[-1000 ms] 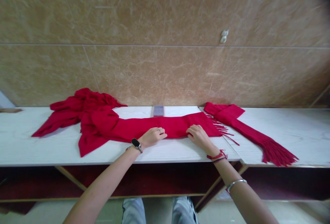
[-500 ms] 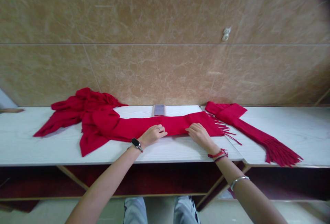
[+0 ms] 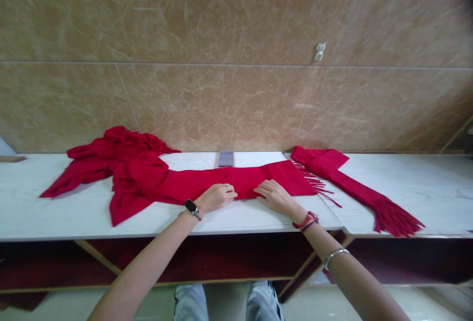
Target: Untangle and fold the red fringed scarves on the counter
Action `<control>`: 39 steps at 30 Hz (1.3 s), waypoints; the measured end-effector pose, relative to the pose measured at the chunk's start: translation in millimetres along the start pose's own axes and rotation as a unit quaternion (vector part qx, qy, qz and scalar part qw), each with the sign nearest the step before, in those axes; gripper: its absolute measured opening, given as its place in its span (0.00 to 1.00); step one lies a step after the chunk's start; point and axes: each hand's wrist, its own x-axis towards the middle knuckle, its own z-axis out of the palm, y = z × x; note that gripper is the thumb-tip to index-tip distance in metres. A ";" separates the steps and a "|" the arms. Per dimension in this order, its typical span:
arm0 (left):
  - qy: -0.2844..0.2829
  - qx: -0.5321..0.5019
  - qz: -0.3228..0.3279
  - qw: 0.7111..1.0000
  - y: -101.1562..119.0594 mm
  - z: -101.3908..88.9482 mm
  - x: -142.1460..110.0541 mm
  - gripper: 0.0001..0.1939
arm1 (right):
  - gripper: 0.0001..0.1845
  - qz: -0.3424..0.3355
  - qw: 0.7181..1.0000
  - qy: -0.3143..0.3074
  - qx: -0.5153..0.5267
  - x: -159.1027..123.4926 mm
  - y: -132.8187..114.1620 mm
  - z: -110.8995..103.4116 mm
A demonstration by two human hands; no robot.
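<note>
A red scarf lies lengthwise on the white tabletop, its right part flat and folded into a strip, with a fringe at the right end. Toward the left it runs into a loose, bunched part. My left hand grips the strip's near edge around its middle, fingers curled. A little to the right, my right hand holds the same edge with bent fingers. The fingertips of both hands are partly hidden against the cloth.
A crumpled red cloth lies at the back left. Another fringed red scarf, folded, lies on the right. A phone-like rectangle is by the tiled wall. Open shelves run below the white tabletop.
My right hand has slid left along the scarf's near edge, closer to my left hand. My left hand stays at about the same place on the edge. The view has shifted slightly.
</note>
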 end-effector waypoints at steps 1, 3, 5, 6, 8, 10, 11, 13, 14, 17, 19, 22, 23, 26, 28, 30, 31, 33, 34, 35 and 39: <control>-0.001 0.014 0.004 1.000 0.5 -0.9 0.6 0.08 | 0.09 -0.014 1.000 -0.002 -0.008 3.0 -2.0 1.0; 0.002 0.032 0.005 0.999 1.1 -2.8 1.5 0.09 | 0.12 -0.029 0.999 -0.004 -0.024 8.0 -4.3 4.2; 0.013 0.037 -0.002 0.999 0.8 -3.8 1.6 0.09 | 0.12 -0.026 0.999 0.005 -0.033 10.5 -4.3 7.7; 0.020 0.035 -0.007 0.999 0.3 -3.7 1.5 0.09 | 0.11 -0.022 0.999 0.011 -0.033 10.8 -3.6 9.2; 0.030 0.028 -0.014 0.999 -1.1 -2.4 0.7 0.09 | 0.12 -0.013 0.999 0.022 -0.030 10.2 -2.0 11.1; 0.031 0.023 -0.013 0.999 -2.9 -0.2 -0.2 0.09 | 0.12 -0.006 0.999 0.027 -0.028 9.2 -0.8 11.5; 0.030 0.024 -0.011 0.999 -3.8 0.8 -0.6 0.10 | 0.13 -0.002 0.999 0.029 -0.028 8.8 -0.5 11.1; 0.028 0.029 -0.006 0.999 -5.4 1.7 -1.4 0.11 | 0.12 0.006 0.999 0.030 -0.025 8.1 -0.2 10.0; 0.026 0.032 -0.003 0.999 -5.9 1.4 -1.8 0.11 | 0.12 0.008 0.999 0.030 -0.023 7.6 -0.2 9.4; 0.010 0.030 -0.003 0.999 -4.7 -2.9 -3.9 0.12 | 0.11 0.018 1.000 0.024 -0.005 4.9 0.5 8.8; -0.012 0.025 -0.009 1.000 -1.1 -7.9 -7.0 0.10 | 0.11 0.025 1.000 0.011 0.012 2.2 1.0 9.1; -0.041 0.024 -0.021 0.999 7.3 -15.8 -14.2 0.07 | 0.10 0.025 0.999 -0.013 0.033 -1.0 0.5 8.8; -0.047 0.025 -0.028 0.998 10.4 -18.0 -16.5 0.07 | 0.10 0.023 0.999 -0.018 0.039 -1.6 -0.1 8.1; -0.053 0.032 -0.062 0.996 20.4 -22.7 -19.6 0.09 | 0.11 0.027 0.998 -0.026 0.058 -2.0 -2.5 4.5; -0.054 0.036 -0.088 0.994 28.7 -23.2 -16.2 0.10 | 0.11 0.036 0.997 -0.030 0.069 -2.1 -4.0 2.2; -0.046 0.024 -0.096 0.994 38.3 -21.1 -8.8 0.09 | 0.12 0.045 0.995 -0.033 0.079 -2.9 -5.0 1.1; -0.039 0.011 -0.092 0.995 43.2 -19.2 -4.6 0.09 | 0.12 0.050 0.994 -0.034 0.086 -3.6 -5.3 1.0; -0.028 -0.025 -0.079 0.996 51.7 -14.4 2.9 0.12 | 0.12 0.071 0.991 -0.028 0.109 -5.8 -5.8 1.3; -0.025 -0.039 -0.079 0.996 54.8 -12.0 5.5 0.14 | 0.12 0.084 0.989 -0.021 0.123 -7.0 -5.9 1.5; -0.024 -0.047 -0.085 0.995 56.9 -9.9 7.0 0.15 | 0.11 0.094 0.986 -0.015 0.138 -8.1 -5.9 1.6; -0.031 -0.044 -0.110 0.992 57.6 -6.4 7.4 0.17 | 0.11 0.103 0.977 -0.007 0.189 -9.2 -5.2 2.9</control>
